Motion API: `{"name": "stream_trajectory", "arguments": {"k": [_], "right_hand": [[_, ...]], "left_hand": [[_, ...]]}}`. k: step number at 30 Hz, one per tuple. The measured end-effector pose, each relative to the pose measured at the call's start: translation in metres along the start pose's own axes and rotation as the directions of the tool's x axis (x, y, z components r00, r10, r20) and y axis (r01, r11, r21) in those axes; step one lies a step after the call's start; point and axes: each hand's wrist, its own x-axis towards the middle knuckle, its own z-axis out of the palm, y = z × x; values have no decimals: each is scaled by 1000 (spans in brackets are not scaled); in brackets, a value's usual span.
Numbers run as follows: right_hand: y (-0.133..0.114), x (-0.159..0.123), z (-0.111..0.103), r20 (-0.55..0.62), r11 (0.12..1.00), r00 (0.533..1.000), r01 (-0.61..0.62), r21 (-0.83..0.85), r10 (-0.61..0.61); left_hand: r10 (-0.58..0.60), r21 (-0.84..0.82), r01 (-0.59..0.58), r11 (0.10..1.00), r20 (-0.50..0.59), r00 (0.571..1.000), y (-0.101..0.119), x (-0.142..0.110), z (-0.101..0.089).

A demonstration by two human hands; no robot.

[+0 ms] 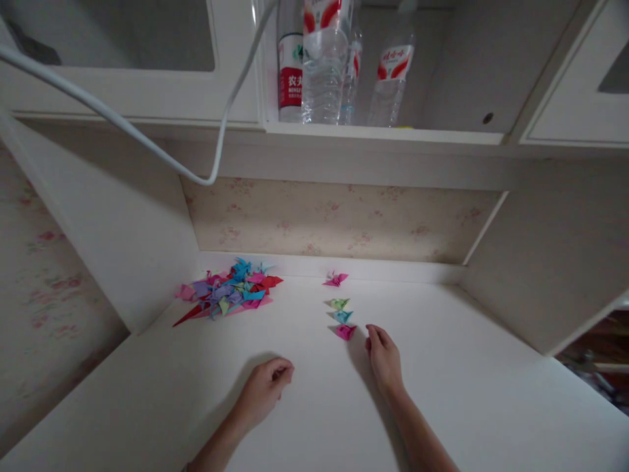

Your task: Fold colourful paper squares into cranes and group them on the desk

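Note:
My left hand [266, 387] rests over the white tabletop, fingers curled in and thumb against the forefinger, with nothing visible in it. To the right, my right hand [384, 359] is closed, its fingertips just right of a magenta folded paper crane [346, 332] and apart from it; I see nothing between them. Behind that crane, in a short column, are a light blue paper crane [343, 316], a pale green one [339, 303] and, farther back, a pink one [336, 279]. A heap of many-coloured paper cranes [228, 292] lies at the back left.
A white table [314, 419] spans the view, bounded by a left side panel [118, 216], a right side panel [550, 262] and a low back ledge [304, 263]. Overhead, a shelf [442, 136] holds several plastic bottles [324, 72]. A white bent cable or arm [147, 145] hangs at upper left.

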Motion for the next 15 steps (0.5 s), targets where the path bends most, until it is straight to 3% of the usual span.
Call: {"name": "stream_trajectory", "arguments": {"k": [4, 8, 11, 15], "right_hand": [[-5, -28, 0, 140, 986, 987, -100, 135, 81], [-11, -51, -7, 263, 979, 958, -157, 131, 119], [-11, -57, -13, 267, 984, 958, -135, 112, 101], [-5, -57, -13, 263, 995, 963, -72, 62, 54]], "left_hand": [[-52, -80, 49, 996, -45, 998, 3, 0, 1], [-94, -142, 89, 986, -32, 995, 17, 0, -11], [-37, -33, 34, 999, -83, 996, 30, 10, -35], [-2, 197, 67, 978, -308, 951, 39, 42, -88]]}}
